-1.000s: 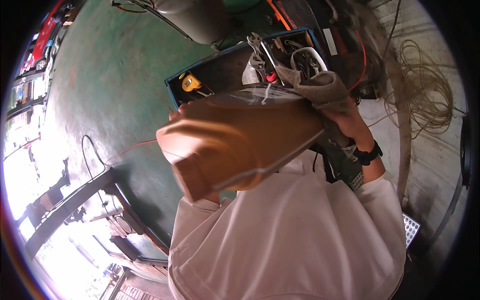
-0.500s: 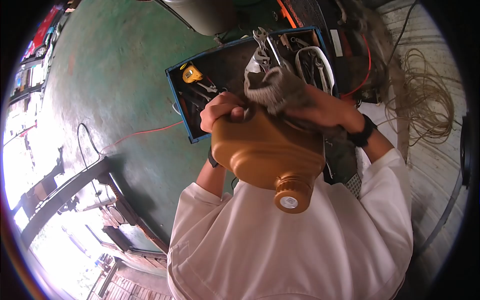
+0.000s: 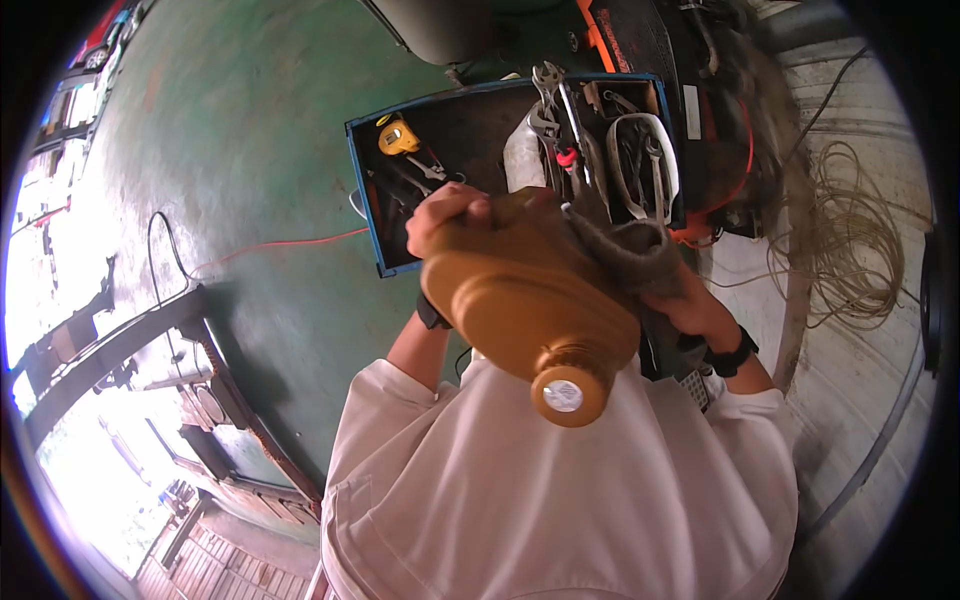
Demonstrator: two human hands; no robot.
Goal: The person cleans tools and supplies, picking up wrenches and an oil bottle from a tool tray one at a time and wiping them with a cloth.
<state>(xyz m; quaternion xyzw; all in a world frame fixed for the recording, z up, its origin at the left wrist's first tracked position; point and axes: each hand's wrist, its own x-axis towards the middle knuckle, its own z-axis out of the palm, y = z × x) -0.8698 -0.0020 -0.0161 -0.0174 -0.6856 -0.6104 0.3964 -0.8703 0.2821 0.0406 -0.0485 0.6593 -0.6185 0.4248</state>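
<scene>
A golden-brown plastic jug (image 3: 520, 285) is tilted in front of my chest, its ribbed cap (image 3: 572, 392) pointing toward me and bearing a round whitish label. My left hand (image 3: 450, 215) is closed around the jug's handle at its upper left. On the other side, my right hand (image 3: 695, 305) is closed on a folded grey-brown cloth rag (image 3: 635, 255), against the jug's right side. Part of the right fingers is hidden by the rag. Beyond the jug sits a blue-edged tool tray (image 3: 357, 190) holding adjustable wrenches (image 3: 547, 90) and a yellow tape measure (image 3: 398, 138).
A white-rimmed container (image 3: 672, 165) with spanners stands in the tray's right part. Orange and black equipment (image 3: 640, 35) is at the upper right. A coiled hose (image 3: 850, 240) hangs by the pale wall. A red cable (image 3: 280, 244) crosses the green floor (image 3: 250, 130).
My right hand has moved right and down with the rag, from the jug's top to its right side. The jug has tipped slightly, and the view has shifted.
</scene>
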